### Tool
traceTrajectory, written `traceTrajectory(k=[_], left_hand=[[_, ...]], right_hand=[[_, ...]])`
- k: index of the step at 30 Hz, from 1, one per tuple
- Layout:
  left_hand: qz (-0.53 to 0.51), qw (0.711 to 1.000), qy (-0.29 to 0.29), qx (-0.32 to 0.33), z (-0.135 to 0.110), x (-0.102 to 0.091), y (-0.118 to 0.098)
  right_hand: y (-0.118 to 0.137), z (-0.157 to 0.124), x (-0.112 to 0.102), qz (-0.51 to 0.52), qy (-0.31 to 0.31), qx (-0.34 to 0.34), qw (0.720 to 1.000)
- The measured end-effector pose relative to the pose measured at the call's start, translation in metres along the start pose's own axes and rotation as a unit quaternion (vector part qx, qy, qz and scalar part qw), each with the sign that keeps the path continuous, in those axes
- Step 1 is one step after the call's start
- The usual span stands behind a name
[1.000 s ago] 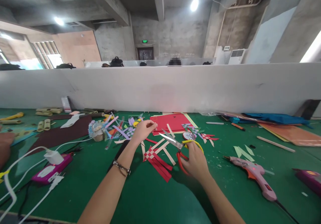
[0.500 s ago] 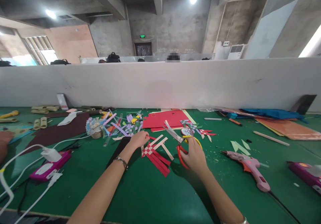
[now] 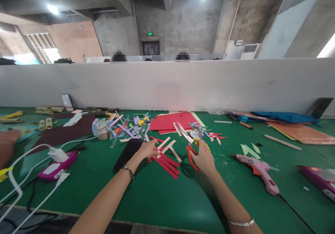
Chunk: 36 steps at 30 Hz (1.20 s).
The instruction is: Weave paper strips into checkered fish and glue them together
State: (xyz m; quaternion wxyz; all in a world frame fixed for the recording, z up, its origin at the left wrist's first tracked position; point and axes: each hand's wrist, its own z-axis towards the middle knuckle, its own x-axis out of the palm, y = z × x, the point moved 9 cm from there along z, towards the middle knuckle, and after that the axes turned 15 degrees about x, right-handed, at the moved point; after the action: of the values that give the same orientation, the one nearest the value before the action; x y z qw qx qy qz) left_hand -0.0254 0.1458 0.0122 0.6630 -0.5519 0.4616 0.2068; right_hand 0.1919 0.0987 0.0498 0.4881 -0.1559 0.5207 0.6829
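Red and cream strips make up a woven paper piece (image 3: 167, 162) lying on the green table, with loose strip ends fanning out to the right. My left hand (image 3: 148, 148) is at its upper left edge, fingertips closed on the weave; their exact hold is partly hidden. Yellow-and-red-handled scissors (image 3: 186, 135) are in my right hand (image 3: 205, 157), blades pointing up and left. A cream strip (image 3: 177, 129) lies beside the blade tips. Behind my left wrist a black phone-like slab (image 3: 125, 155) rests on the table.
Red paper sheets (image 3: 170, 121) lie ahead, near a round patterned tin (image 3: 195, 134). A pink glue gun (image 3: 261, 173) is at right, a purple power strip (image 3: 57, 166) with white cables at left. Another person's hand (image 3: 9, 139) shows at the far left. A white partition (image 3: 167, 83) stands behind.
My left hand has come down from a raised red strip end onto the woven piece's edge. The scissors remain in my right hand. The view has shifted slightly.
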Motion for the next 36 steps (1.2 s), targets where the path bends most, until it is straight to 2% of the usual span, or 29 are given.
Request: traceTrajectory(k=[6, 11, 14, 18, 23, 26, 31, 36], left_hand=[[-0.180, 0.983, -0.024, 0.000, -0.005, -0.006, -0.003], [-0.319, 0.941, -0.113, -0.016, -0.014, -0.027, -0.003], [-0.402, 0.898, -0.178, -0.028, -0.019, -0.038, -0.001], [-0.510, 0.820, -0.256, -0.032, -0.023, -0.045, -0.004], [-0.611, 0.725, -0.315, -0.045, -0.019, -0.033, -0.004], [-0.643, 0.686, -0.335, -0.060, -0.014, -0.023, -0.002], [-0.667, 0.664, -0.328, -0.075, -0.008, -0.011, -0.008], [-0.650, 0.680, -0.336, -0.050, -0.004, -0.011, -0.016]], right_hand=[[-0.007, 0.002, -0.001, 0.041, 0.008, 0.038, 0.998], [-0.007, 0.002, -0.003, 0.076, 0.019, 0.056, 0.995], [-0.008, 0.002, -0.003, 0.122, 0.040, 0.081, 0.988], [-0.007, 0.001, 0.000, 0.208, 0.068, 0.112, 0.969], [-0.003, -0.002, 0.006, 0.249, 0.090, 0.114, 0.958], [-0.001, -0.003, 0.007, 0.260, 0.100, 0.109, 0.954], [0.004, -0.005, 0.007, 0.260, 0.106, 0.094, 0.955], [0.008, -0.008, 0.013, 0.252, 0.131, 0.066, 0.957]])
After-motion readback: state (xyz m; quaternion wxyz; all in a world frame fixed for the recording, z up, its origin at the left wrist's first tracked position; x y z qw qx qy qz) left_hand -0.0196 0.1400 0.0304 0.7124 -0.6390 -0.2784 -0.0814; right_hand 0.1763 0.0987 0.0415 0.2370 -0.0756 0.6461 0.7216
